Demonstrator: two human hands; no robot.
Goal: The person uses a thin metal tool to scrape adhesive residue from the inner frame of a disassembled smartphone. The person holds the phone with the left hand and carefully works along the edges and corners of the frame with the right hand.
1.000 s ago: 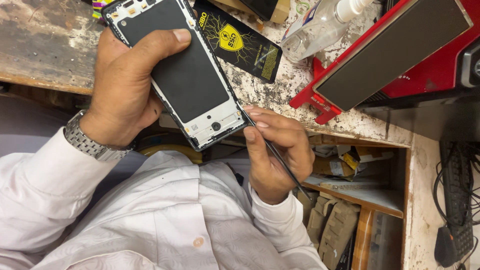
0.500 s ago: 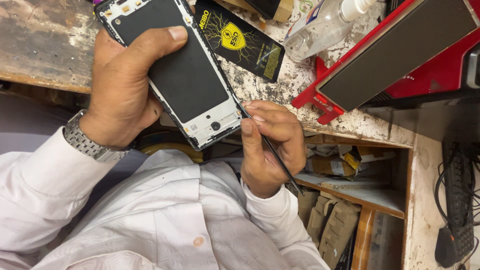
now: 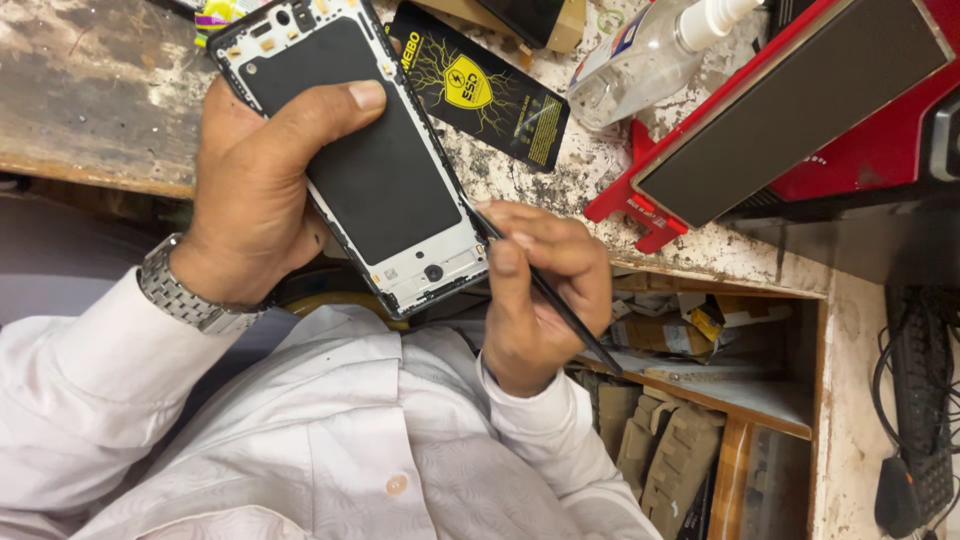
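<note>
Seen from the head camera, a person in a white shirt is gripping an opened smartphone with a white inner frame and a black rectangular panel point(image 3: 370, 160) in the left hand point(image 3: 255, 215), thumb pressing across the dark panel and fingers wrapping behind it. The phone is being held tilted above the near edge of a worn, paint-flecked wooden workbench point(image 3: 90, 100), its lower end toward the person's chest. The right hand point(image 3: 540, 290) is pinching a thin black pointed tool point(image 3: 545, 295) like a pen, the tip touching the phone's right side edge near the bottom corner. A silver metal link wristwatch point(image 3: 180, 295) is sitting on the left wrist. On the bench beyond the phone are lying a black anti-static pouch with yellow lightning artwork point(image 3: 480, 90), a clear plastic spray bottle point(image 3: 650, 60) on its side, and a red machine with a flat grey plate point(image 3: 790, 110). Below the bench, an open wooden shelf point(image 3: 700, 390) is holding small parts.
</note>
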